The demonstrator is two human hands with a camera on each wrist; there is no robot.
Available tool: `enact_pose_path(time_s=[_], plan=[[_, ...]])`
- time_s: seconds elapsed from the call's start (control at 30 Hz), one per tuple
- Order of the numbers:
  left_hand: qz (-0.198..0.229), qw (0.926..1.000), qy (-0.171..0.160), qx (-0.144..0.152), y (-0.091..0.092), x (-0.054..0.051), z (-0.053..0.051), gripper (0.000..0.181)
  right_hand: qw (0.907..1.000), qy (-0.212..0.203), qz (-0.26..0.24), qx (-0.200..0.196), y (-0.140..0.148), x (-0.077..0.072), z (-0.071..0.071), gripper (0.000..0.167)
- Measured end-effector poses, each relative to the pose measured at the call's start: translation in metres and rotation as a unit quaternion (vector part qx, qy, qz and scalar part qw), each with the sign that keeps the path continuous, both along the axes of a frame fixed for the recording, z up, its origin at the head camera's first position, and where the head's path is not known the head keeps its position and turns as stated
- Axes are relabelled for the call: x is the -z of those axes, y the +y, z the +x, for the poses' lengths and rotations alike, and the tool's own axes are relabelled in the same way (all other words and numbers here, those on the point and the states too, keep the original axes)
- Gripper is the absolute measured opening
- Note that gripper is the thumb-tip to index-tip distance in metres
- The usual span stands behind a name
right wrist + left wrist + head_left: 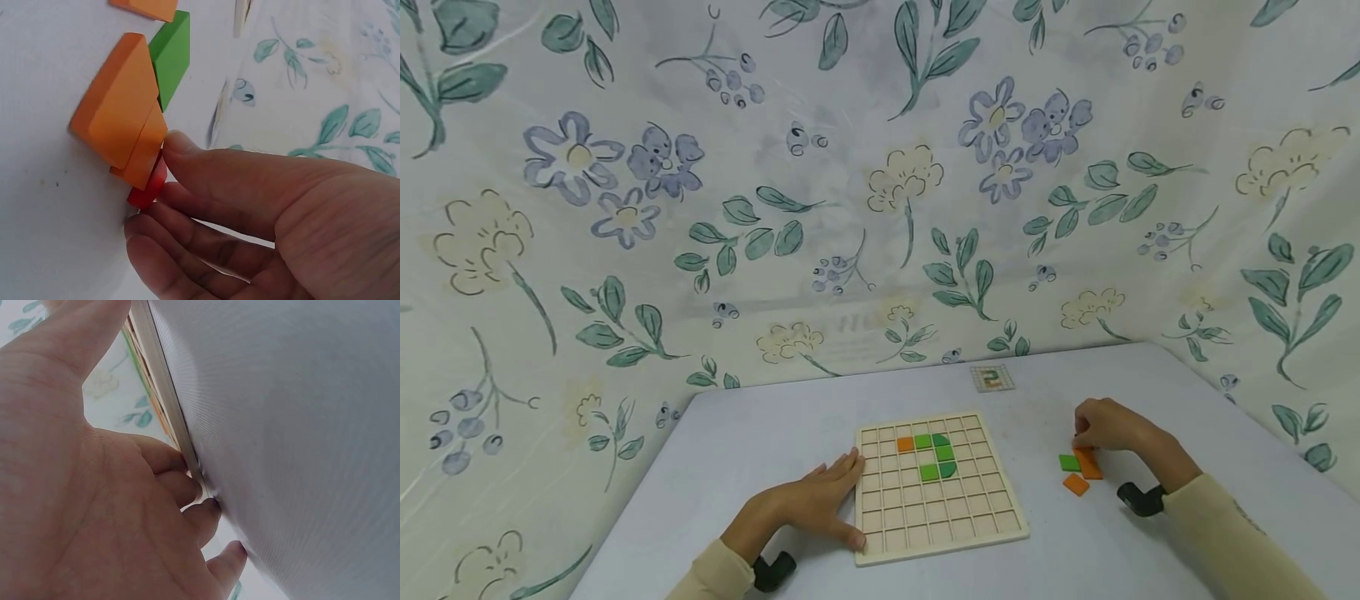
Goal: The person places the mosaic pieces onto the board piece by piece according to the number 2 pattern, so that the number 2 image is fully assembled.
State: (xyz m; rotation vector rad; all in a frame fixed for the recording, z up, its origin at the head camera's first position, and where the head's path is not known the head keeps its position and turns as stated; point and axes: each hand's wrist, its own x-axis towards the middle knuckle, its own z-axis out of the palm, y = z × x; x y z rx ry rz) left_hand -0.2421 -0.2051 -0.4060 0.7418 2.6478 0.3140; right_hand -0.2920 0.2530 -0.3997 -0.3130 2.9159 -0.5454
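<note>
A wooden grid board (895, 521) lies on the table with an orange square (906, 444), several green squares (929, 472) and darker green rounded pieces (948, 469) in its upper cells. My left hand (823, 500) rests along the board's left edge, fingers and thumb spread; the left wrist view shows fingertips touching the board's side (164, 394). To the right of the board, my right hand (1108, 425) bends over a few loose tiles. In the right wrist view its thumb and fingers pinch a red piece (149, 187) beside overlapping orange tiles (122, 103). A green tile (172, 56) lies against them.
A small card (992, 378) with a gridded picture lies behind the board. Another loose orange tile (1076, 484) sits nearest the front of the pile. A floral cloth (850, 333) hangs behind the white table (760, 442).
</note>
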Motion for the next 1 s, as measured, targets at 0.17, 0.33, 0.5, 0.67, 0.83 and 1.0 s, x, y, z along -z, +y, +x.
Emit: enact_pose_path(time_s=[0.17,0.33,0.5,0.67,0.83,1.0], plan=[[-0.003,1.0,0.001,0.001,0.0,0.0005,0.0003,0.12,1.0,-0.005,-0.001,0.004,-0.002,0.0013,0.0,0.01],[-0.003,1.0,0.001,-0.001,0.0,0.0005,0.0006,0.119,1.0,0.004,-0.003,-0.004,-0.002,0.0023,-0.0009,0.008],[-0.005,1.0,0.001,-0.003,0.0003,0.0006,0.0,0.119,0.9999,0.01,-0.003,-0.005,-0.0019,0.0033,-0.0015,0.008],[-0.007,1.0,0.001,-0.006,0.001,-0.0008,-0.0005,0.119,1.0,0.006,-0.001,0.003,-0.0027,0.002,-0.0011,0.009],[-0.001,1.0,-0.003,-0.005,0.001,-0.003,0.0008,0.119,0.9999,0.01,-0.01,-0.004,-0.0036,0.001,0.0,0.007],[0.0,1.0,-0.001,0.001,0.0002,-0.0035,0.0017,0.119,0.9997,0.015,-0.014,-0.01,-0.004,0.0016,0.0001,0.006]])
